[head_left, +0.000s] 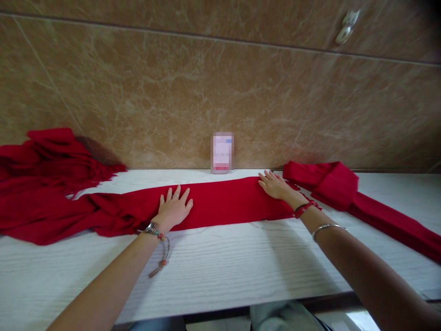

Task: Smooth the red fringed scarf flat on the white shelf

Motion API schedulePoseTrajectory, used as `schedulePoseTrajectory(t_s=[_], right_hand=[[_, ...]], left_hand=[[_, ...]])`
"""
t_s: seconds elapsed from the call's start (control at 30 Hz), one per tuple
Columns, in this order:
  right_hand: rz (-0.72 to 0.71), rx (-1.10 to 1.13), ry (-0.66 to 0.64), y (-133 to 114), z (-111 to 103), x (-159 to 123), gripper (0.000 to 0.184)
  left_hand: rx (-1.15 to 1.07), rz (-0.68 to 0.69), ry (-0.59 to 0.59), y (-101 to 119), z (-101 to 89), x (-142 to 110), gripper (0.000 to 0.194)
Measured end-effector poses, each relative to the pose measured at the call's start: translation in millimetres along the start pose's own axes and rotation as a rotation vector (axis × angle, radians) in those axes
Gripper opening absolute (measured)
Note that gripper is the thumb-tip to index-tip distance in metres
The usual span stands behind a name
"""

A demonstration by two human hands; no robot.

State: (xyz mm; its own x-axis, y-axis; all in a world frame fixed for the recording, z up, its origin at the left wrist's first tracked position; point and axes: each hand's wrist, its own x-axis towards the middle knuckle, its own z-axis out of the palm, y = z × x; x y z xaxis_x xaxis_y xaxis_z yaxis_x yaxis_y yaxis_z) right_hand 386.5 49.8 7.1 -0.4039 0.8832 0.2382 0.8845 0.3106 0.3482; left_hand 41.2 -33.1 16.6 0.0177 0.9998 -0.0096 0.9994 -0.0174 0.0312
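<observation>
A long red scarf [223, 202] lies stretched across the white table, flat between my hands and rumpled to the left. My left hand [174, 209] rests on it with fingers spread, just where the smooth part meets the creases. Toward the scarf's right end, my right hand [275, 186] lies flat near the upper edge, fingers apart. Fringe shows by my right wrist. A second red cloth [327, 181], folded into a band, lies just beyond that wrist and runs off to the right.
A heap of red cloth with fringe [51, 156] sits at the far left against the brown marbled wall [172, 92]. A blurred-out phone-like rectangle [222, 153] leans on the wall. The white table [213, 271] has its front edge close to my legs. A small fitting [347, 26] is on the wall.
</observation>
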Motion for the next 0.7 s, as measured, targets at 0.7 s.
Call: schedulePoseTrajectory(t_s=[0.7], right_hand=[[-0.171,0.071,-0.089,-69.3,-45.5,-47.5,0.043]], left_hand=[[0.020,0.124,0.027,11.7,8.3,-7.4,0.055]])
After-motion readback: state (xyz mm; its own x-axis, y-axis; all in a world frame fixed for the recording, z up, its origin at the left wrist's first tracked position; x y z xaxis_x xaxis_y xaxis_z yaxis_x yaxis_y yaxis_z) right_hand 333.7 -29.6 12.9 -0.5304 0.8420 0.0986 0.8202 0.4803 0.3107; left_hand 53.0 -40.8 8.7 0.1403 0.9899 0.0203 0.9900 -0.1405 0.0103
